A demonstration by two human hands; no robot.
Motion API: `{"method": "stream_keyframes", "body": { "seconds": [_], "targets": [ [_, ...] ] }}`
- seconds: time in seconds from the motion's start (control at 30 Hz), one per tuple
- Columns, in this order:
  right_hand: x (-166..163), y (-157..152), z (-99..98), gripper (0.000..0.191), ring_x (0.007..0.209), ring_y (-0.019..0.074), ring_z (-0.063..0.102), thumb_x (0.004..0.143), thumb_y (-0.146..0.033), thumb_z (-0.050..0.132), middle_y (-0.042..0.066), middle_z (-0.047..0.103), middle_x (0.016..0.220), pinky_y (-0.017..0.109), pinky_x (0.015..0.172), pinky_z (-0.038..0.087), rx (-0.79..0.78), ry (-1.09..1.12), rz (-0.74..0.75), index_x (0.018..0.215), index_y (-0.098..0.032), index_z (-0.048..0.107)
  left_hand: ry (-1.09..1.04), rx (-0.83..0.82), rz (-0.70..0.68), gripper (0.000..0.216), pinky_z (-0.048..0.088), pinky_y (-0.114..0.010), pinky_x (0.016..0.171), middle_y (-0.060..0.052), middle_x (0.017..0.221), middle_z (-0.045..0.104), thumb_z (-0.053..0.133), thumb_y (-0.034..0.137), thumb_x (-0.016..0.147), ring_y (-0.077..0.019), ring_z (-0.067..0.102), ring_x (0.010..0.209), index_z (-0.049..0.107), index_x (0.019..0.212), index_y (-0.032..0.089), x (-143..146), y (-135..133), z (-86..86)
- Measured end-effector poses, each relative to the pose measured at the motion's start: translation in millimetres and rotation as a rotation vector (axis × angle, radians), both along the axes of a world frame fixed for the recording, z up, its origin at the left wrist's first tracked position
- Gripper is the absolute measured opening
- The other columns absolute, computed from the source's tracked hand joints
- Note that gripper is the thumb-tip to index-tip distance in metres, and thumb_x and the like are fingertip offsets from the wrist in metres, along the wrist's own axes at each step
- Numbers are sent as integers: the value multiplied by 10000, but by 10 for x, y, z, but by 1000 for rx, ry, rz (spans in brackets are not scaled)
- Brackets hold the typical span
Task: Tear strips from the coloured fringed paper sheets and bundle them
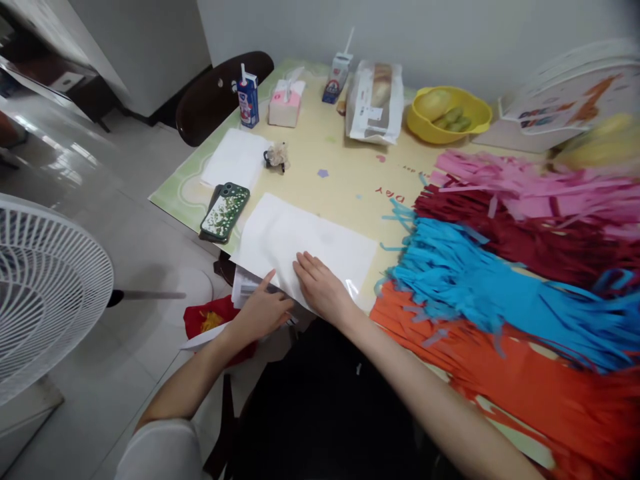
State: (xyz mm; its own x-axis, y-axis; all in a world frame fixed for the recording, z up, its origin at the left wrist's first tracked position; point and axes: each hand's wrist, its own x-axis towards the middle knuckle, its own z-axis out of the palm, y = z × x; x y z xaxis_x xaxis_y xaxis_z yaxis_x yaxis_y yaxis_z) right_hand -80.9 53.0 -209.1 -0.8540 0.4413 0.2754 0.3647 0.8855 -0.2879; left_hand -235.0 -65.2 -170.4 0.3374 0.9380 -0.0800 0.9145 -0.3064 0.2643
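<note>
A white sheet (310, 230) lies along the near edge of the table, with a glossy, see-through patch at its right corner. My right hand (323, 287) rests flat on the sheet's near part, fingers stretched out and close together. At the table edge, left of it, is my left hand (267, 308). Its fingers are apart and one points up toward the sheet's near border; whether it touches the sheet I cannot tell. Two stacked phones, the upper in a green floral case (226, 212), lie just beyond the sheet's left side.
Piles of fringed paper in orange (520, 380), blue (525, 293), dark red (500, 230) and pink (540, 183) cover the right side. Behind stand drink cartons (247, 103), a tissue pack (285, 110), a bread bag (357, 113) and a yellow bowl (440, 137). A fan (50, 293) stands left.
</note>
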Motion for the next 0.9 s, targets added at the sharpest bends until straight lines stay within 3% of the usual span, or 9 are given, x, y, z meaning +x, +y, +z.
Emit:
{"method": "stream_keyframes", "body": {
  "seconds": [0.1, 0.2, 0.33, 0.43, 0.57, 0.67, 0.77, 0.9],
  "targets": [
    [119, -36, -18, 381, 1346, 291, 447, 922, -96, 424, 173, 541, 1398, 452, 1114, 392, 35, -11, 50, 1264, -55, 588, -6, 2, 12, 92, 190, -501, 1195, 14, 726, 656, 562, 238, 892, -154, 657, 721, 623, 848, 186, 0, 0, 11],
    [280, 131, 113, 339, 1267, 275, 516, 951, -178, 435, 135, 595, 1345, 441, 1078, 417, -2, -22, 10, 1233, -120, 614, -11, 10, 13, 75, 204, -490, 1196, 8, 769, 662, 565, 245, 892, -160, 660, 759, 616, 876, 192, -28, 2, 4],
    [391, 674, 336, 419, 1183, 341, 534, 882, -273, 550, 221, 589, 1293, 487, 1002, 431, -111, -108, -310, 1250, -75, 573, 19, -2, -29, 88, 196, -492, 1204, 14, 761, 650, 556, 245, 890, -162, 658, 767, 607, 835, 197, -79, 22, -3],
    [368, 1065, 449, 406, 996, 348, 603, 744, -300, 670, 201, 673, 1070, 456, 851, 479, -320, -213, -473, 1095, -98, 643, 28, -1, -61, 106, 189, -511, 1204, 16, 753, 652, 542, 238, 893, -162, 655, 770, 605, 818, 199, -96, 39, 0],
    [367, 1296, 625, 163, 746, 212, 636, 719, -291, 665, 54, 707, 789, 297, 682, 489, -535, -199, -364, 836, -178, 681, 32, 14, -74, 127, 181, -538, 1201, 8, 770, 667, 523, 240, 907, -164, 652, 774, 606, 827, 188, -95, 47, -12],
    [462, 1295, 805, 190, 633, 169, 627, 768, -352, 625, 17, 709, 738, 258, 569, 476, -746, -48, -288, 851, -187, 670, 39, 32, -72, 124, 200, -536, 1198, 16, 754, 653, 525, 251, 909, -153, 648, 755, 605, 834, 191, -105, 44, -30],
    [569, 1228, 960, 243, 570, 169, 610, 716, -410, 676, 18, 690, 688, 262, 508, 457, -994, 151, -287, 808, -186, 653, 58, 91, -53, 116, 228, -532, 1192, 23, 735, 628, 521, 233, 905, -142, 640, 733, 595, 822, 199, -129, 27, -22],
    [641, 1125, 1051, 283, 574, 173, 610, 669, -427, 713, 16, 671, 680, 268, 519, 458, -1072, 292, -311, 784, -179, 638, 64, 143, -34, 165, 249, -529, 1184, 21, 740, 611, 486, 237, 929, -133, 629, 706, 584, 803, 194, -143, -32, 72]
  ]
}}
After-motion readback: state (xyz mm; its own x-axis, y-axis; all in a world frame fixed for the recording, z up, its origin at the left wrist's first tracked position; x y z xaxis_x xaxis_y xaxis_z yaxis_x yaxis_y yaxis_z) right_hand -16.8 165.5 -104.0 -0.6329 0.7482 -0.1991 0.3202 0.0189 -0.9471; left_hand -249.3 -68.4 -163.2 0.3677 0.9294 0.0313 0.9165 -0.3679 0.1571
